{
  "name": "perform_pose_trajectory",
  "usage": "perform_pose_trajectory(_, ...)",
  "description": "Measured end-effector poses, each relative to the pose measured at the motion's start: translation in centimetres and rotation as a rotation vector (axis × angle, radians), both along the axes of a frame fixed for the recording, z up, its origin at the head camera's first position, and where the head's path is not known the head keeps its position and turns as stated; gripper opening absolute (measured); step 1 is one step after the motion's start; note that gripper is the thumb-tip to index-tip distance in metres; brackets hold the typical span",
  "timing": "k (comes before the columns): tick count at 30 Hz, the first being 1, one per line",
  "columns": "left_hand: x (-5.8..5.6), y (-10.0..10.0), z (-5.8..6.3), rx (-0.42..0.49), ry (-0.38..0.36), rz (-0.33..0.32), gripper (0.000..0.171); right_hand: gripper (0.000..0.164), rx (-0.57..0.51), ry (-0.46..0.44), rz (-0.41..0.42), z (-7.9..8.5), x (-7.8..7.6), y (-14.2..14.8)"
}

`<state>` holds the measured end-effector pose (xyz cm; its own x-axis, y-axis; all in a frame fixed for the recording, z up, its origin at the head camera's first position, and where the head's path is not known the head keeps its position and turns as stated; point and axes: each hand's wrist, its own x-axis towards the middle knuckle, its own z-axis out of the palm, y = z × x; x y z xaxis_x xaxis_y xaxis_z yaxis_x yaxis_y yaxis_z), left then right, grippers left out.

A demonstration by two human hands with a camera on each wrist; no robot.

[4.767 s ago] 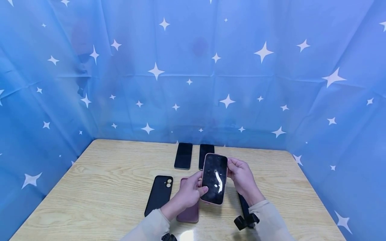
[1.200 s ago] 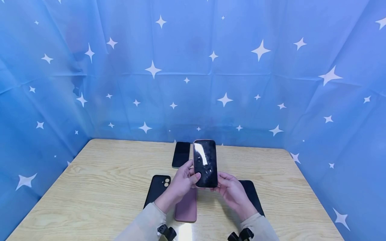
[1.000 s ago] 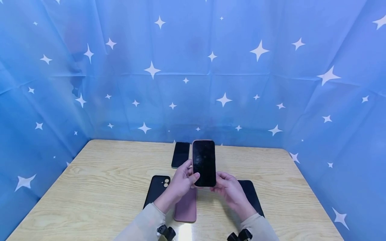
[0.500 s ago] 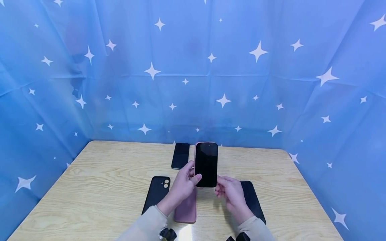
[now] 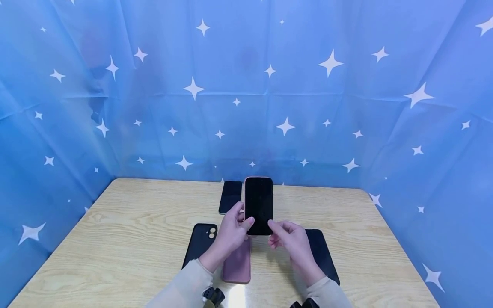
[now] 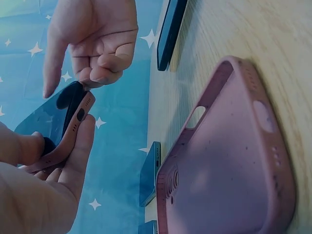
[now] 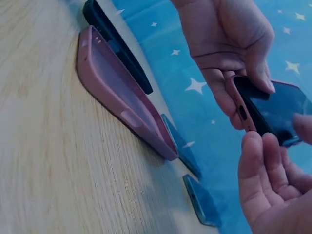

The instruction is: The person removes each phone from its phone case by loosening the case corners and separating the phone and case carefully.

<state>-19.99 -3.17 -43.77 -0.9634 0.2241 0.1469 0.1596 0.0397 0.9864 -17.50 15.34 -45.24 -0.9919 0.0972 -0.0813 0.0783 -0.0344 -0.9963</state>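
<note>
Upright above the table, a phone (image 5: 259, 205) with a dark screen sits in a pink case (image 6: 73, 134). My left hand (image 5: 230, 231) grips its left side, thumb over the screen edge and fingers behind. At the lower right corner, my right hand (image 5: 290, 239) has its thumb on the screen and curled fingers at the case edge (image 7: 244, 114). By the charging-port end, a dark gap shows between phone and case rim in the left wrist view. Below lies a second, purplish-pink phone case (image 5: 236, 263), hollow side up in the left wrist view.
A black phone case (image 5: 200, 244) with camera holes lies at left. A black phone-shaped slab (image 5: 322, 256) is at right, partly behind my right wrist. One phone (image 5: 231, 196) lies at the back; another phone (image 7: 202, 200) shows beside it. A blue star-printed curtain (image 5: 246, 85) borders the wooden table (image 5: 115, 239).
My right hand has gone from the phone's upper right side down to its lower right corner. In the last half second its thumb has come onto the screen. The left hand keeps its grip.
</note>
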Motion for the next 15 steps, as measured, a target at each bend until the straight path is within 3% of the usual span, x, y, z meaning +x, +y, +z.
perform_pose_trajectory(4, 0.0, -0.2, 0.1, 0.008, -0.013, -0.003, 0.022, 0.025, 0.104, 0.051, 0.023, 0.1, 0.1, -0.1)
perform_pose_trajectory(8, 0.0, -0.3, 0.0, 0.01, -0.035, 0.002, 0.023, 0.029, 0.15, 0.068, 0.074, 0.3, 0.1, 0.0)
perform_pose_trajectory(15, -0.2, -0.3, -0.4, 0.002, -0.048, 0.035, 0.022, 0.038, 0.277, 0.137, 0.284, 0.6, 0.0, 1.1)
